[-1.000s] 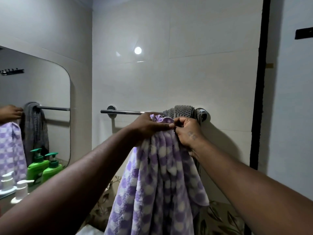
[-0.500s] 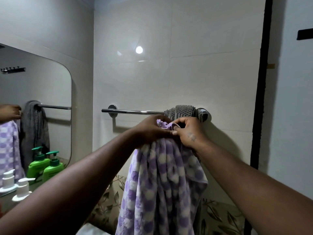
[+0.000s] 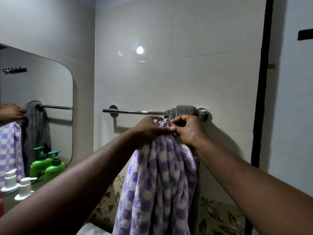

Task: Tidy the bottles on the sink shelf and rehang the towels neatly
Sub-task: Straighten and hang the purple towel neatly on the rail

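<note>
A purple-and-white checked towel (image 3: 157, 187) hangs bunched from both my hands just below the chrome towel rail (image 3: 135, 112). My left hand (image 3: 150, 128) grips the towel's gathered top edge. My right hand (image 3: 188, 128) pinches the same edge right beside it. A grey ribbed towel (image 3: 183, 109) is draped over the rail's right end, just behind my right hand. A green pump bottle (image 3: 54, 168) and a white pump bottle (image 3: 25, 187) stand on the sink shelf at lower left.
A mirror (image 3: 50, 85) on the left wall reflects the rail, towels and bottles. A dark vertical door edge (image 3: 261, 82) runs down the right. Leaf-patterned tiles (image 3: 216, 214) line the wall below the rail.
Both hands have lifted the checked towel's top edge closer to the rail and gathered it tighter. The hanging cloth has narrowed into a bunch.
</note>
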{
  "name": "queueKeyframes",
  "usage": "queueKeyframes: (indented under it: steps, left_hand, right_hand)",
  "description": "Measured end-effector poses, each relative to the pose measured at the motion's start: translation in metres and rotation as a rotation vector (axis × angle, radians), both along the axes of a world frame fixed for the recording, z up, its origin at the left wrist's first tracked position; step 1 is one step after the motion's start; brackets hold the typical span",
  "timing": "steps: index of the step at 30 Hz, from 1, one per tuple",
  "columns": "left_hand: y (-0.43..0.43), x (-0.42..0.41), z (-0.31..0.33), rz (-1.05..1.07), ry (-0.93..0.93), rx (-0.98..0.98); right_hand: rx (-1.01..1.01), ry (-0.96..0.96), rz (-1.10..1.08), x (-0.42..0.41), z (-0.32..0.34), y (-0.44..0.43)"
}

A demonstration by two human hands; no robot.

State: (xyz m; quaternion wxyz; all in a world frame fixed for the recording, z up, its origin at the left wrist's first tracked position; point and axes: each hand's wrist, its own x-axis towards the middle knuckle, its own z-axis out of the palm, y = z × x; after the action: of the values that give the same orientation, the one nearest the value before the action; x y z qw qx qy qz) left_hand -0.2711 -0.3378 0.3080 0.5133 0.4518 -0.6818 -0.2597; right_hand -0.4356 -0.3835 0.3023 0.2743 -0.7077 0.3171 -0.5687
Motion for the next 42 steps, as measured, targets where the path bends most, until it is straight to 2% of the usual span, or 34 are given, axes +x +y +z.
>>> queueKeyframes:
  steps: [3, 6, 7, 9, 10, 12, 14, 17, 21, 25, 30, 36, 38, 42]
  left_hand:
    - [-0.001, 0.0, -0.002, -0.001, 0.057, -0.02]
    - [-0.001, 0.004, -0.002, 0.126, 0.08, -0.088]
    - [0.0, 0.005, -0.002, 0.171, 0.101, -0.1]
    - [-0.001, 0.009, 0.0, 0.215, 0.146, -0.119]
    - [-0.001, 0.011, 0.001, 0.219, 0.152, -0.119]
    - [-0.002, 0.012, 0.001, 0.165, 0.091, -0.092]
    - [-0.001, 0.006, -0.001, 0.043, -0.047, -0.033]
    - [-0.005, -0.003, -0.002, -0.031, -0.163, 0.012]
    - [-0.008, 0.007, -0.002, 0.134, -0.153, -0.018]
    - [-0.007, 0.015, -0.001, 0.186, -0.062, -0.074]
    - [-0.005, 0.005, -0.001, 0.142, -0.089, -0.053]
    - [-0.008, 0.006, -0.003, 0.215, -0.056, -0.07]
    - [-0.007, 0.006, -0.004, 0.225, -0.056, -0.057]
    - [-0.01, 0.006, -0.004, 0.225, -0.069, -0.068]
  right_hand:
    - [0.11, -0.138, 0.174, 0.0, 0.001, 0.005]
    - [0.256, -0.11, 0.353, -0.013, 0.0, 0.007]
    - [0.27, -0.046, 0.333, -0.016, 0.0, 0.006]
    - [0.238, 0.118, 0.158, -0.02, -0.001, 0.005]
    - [0.228, 0.14, 0.097, -0.021, -0.003, 0.004]
    - [0.235, 0.05, 0.086, -0.019, -0.005, 0.004]
    - [0.197, -0.092, 0.098, -0.01, -0.005, 0.003]
    - [0.147, -0.181, 0.109, 0.0, -0.003, 0.005]
    - [0.222, -0.162, 0.22, -0.012, -0.004, 0.004]
    - [0.305, 0.0, 0.152, -0.018, -0.015, 0.007]
    - [0.398, -0.263, 0.259, -0.004, -0.012, 0.012]
    - [0.147, -0.165, 0.048, 0.0, -0.02, 0.009]
    - [0.135, -0.208, 0.009, 0.003, -0.02, 0.007]
    - [0.236, -0.309, 0.018, 0.007, -0.017, 0.005]
